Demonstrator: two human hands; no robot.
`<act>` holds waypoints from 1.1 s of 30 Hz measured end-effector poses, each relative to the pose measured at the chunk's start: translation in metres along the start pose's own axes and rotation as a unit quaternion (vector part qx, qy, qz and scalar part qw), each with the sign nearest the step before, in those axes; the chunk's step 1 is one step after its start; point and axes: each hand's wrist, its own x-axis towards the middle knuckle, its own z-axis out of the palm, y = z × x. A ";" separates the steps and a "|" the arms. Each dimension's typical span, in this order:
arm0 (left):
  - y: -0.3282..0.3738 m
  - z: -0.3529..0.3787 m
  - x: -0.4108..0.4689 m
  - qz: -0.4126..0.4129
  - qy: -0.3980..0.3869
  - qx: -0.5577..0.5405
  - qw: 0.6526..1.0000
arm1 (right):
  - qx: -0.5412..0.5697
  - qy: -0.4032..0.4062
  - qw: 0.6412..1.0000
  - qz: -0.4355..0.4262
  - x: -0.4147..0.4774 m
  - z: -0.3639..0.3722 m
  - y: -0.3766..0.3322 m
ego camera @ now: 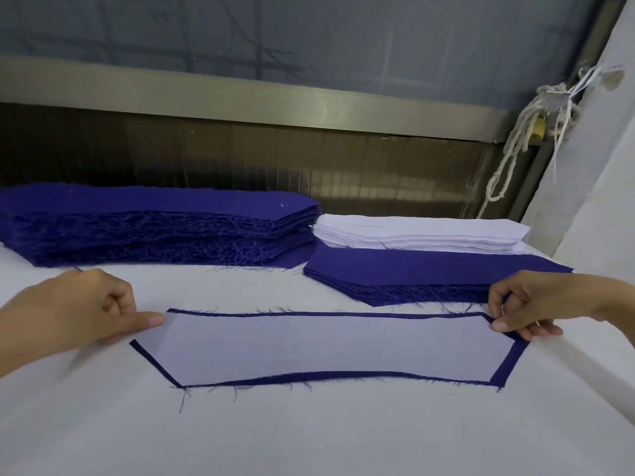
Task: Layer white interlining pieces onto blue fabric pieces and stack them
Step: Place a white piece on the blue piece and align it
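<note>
On the counter [309, 438] a white interlining piece [326, 348] lies flat on a blue fabric piece [508, 364]. The left grip [79, 310] pinches its left end, the right grip [536, 310] its right. Behind stand a blue stack [154, 231] and a white stack [422, 231].

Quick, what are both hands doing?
Left hand: pinching the left end of the layered piece.
Right hand: pinching its right end.

L hand [79, 310] & R hand [536, 304]: both bare, arms bare too. Thumb nails short & plain.
</note>
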 end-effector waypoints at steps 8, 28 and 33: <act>0.045 -0.015 -0.011 0.089 0.183 -0.009 0.979 | 0.076 0.017 0.995 -0.058 0.000 -0.011 0.001; 0.260 0.005 0.101 0.364 0.233 0.180 0.884 | 0.183 0.486 0.854 0.032 0.080 -0.081 0.034; 0.291 0.025 0.128 0.364 0.162 0.266 0.878 | 0.102 0.528 0.839 0.085 0.102 -0.089 0.055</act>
